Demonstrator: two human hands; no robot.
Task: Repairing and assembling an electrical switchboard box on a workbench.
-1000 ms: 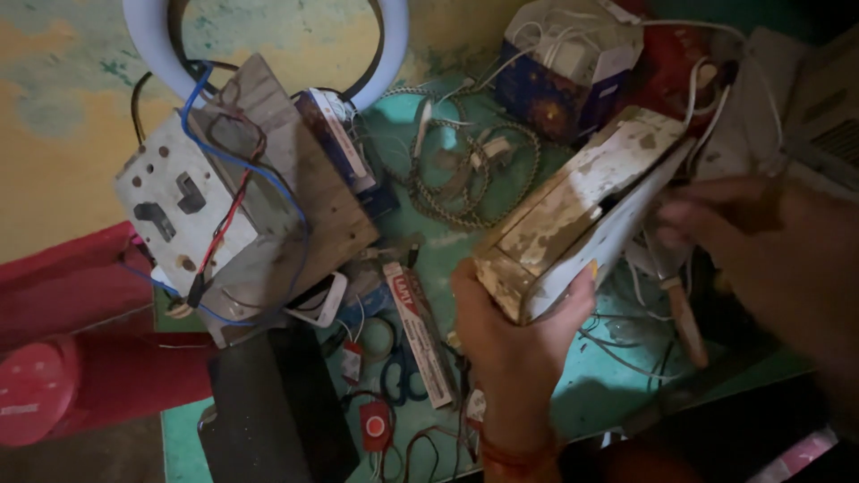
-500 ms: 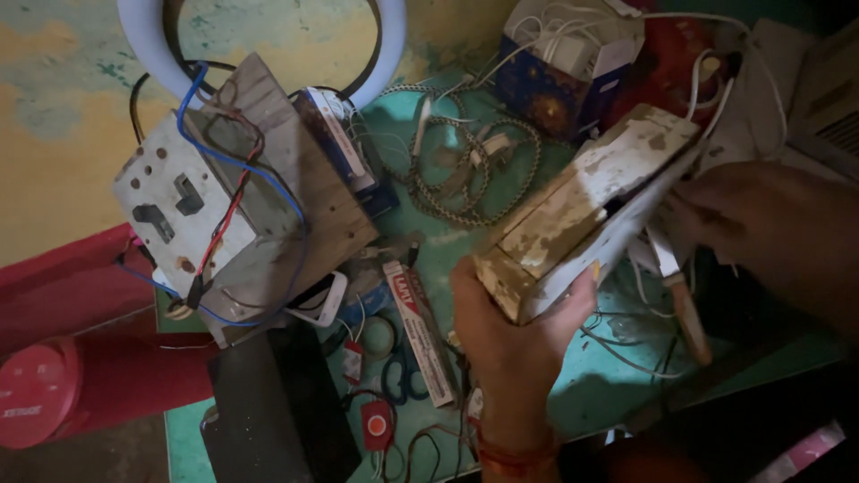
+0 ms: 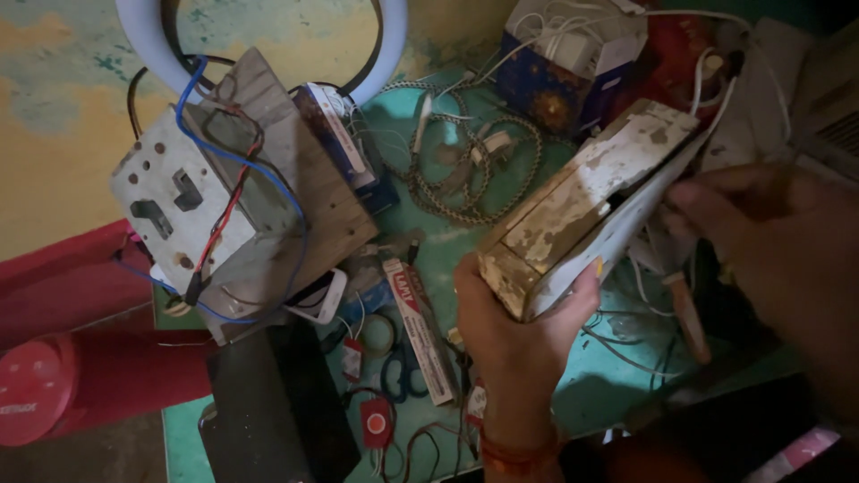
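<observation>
Gripping from below, the left hand (image 3: pixel 519 331) has its fingers and thumb wrapped round the near end of a worn wooden box (image 3: pixel 582 210), a long block with flaking pale paint and a white plate along its lower side; the box is held tilted in the air above the green table (image 3: pixel 608 376), its far end pointing up and away toward the right. The right hand (image 3: pixel 769 241) rests against that far end, fingers curled toward the white plate, though whether they pinch it or merely touch it cannot be told in the dim light. The box looks stiff and fairly light, likely hollow, with dry chipped wood that may shed flakes and a thin plate that could flex or crack; the sound corners of the wooden body seem the safest place to grip, not the plate's edge. Just beside the left wrist lies a red and white tube (image 3: pixel 419 331) among small red-tagged bits. Farther left, a second switchboard (image 3: pixel 192 215) with blue and red wires leans on a wooden slab. Beyond the box sit a coiled braided cord (image 3: pixel 465 170) and a dark blue carton (image 3: pixel 550 85) stuffed with white cables. A red cylinder (image 3: pixel 80 385) lies at the far left.
</observation>
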